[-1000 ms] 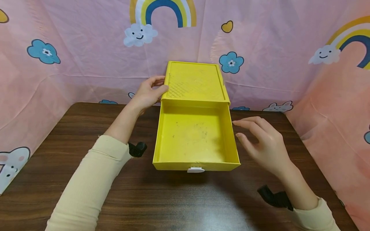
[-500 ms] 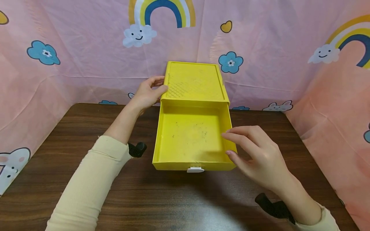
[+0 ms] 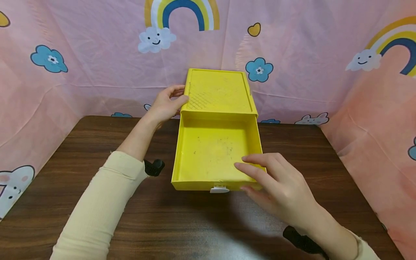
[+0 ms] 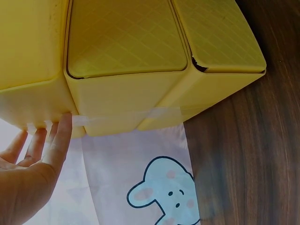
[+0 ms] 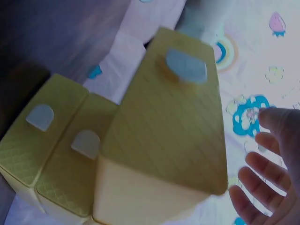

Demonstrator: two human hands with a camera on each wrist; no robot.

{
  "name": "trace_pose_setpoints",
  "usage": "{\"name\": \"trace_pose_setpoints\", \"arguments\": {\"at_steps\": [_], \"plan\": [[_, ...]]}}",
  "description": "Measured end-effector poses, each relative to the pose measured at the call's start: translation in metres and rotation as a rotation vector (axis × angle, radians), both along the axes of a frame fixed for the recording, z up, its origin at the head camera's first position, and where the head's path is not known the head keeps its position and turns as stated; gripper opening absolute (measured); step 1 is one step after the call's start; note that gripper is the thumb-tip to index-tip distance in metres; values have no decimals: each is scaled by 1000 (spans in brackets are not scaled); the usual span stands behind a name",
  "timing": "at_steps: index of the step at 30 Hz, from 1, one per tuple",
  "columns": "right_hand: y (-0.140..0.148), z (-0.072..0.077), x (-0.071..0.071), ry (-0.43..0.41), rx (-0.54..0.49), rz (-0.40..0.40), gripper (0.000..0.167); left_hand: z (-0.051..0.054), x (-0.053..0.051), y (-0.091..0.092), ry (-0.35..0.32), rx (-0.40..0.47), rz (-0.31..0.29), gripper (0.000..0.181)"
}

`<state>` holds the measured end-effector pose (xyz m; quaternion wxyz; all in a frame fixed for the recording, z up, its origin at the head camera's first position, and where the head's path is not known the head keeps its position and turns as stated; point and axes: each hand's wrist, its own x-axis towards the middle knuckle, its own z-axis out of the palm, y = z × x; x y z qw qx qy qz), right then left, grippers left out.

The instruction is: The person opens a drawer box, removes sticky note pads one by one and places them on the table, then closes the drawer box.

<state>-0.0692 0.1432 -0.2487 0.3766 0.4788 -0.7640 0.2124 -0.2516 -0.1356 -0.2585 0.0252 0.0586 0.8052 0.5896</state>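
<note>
A yellow plastic drawer unit (image 3: 221, 90) stands near the back of the table, its top drawer (image 3: 201, 148) pulled out toward me. On that drawer's front is a white pull tab (image 3: 219, 189). My left hand (image 3: 165, 104) rests against the unit's left side, thumb at the top edge; in the left wrist view its fingers (image 4: 61, 140) touch the side wall. My right hand (image 3: 282, 187) hovers over the drawer's front right corner, fingers loosely extended and holding nothing. In the right wrist view the fingers (image 5: 262, 180) appear beside the drawer's quilted front (image 5: 164, 126).
Two lower drawers (image 5: 28, 150) with pale tabs show pushed in beneath the top one in the right wrist view. Dark wood table (image 3: 130, 216) lies around the unit. Pink printed cloth (image 3: 107, 54) hangs behind and along both sides.
My right hand has moved forward-left and down toward me, from beside the drawer's right wall to over its front right corner. Left hand and drawer unit have stayed put.
</note>
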Motion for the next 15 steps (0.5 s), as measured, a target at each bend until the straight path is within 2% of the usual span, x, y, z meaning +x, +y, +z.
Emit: {"name": "trace_pose_setpoints", "arguments": {"at_steps": [15], "plan": [[-16, -14, 14, 167, 118, 1, 26, 1, 0, 0, 1, -14, -3, 54]]}}
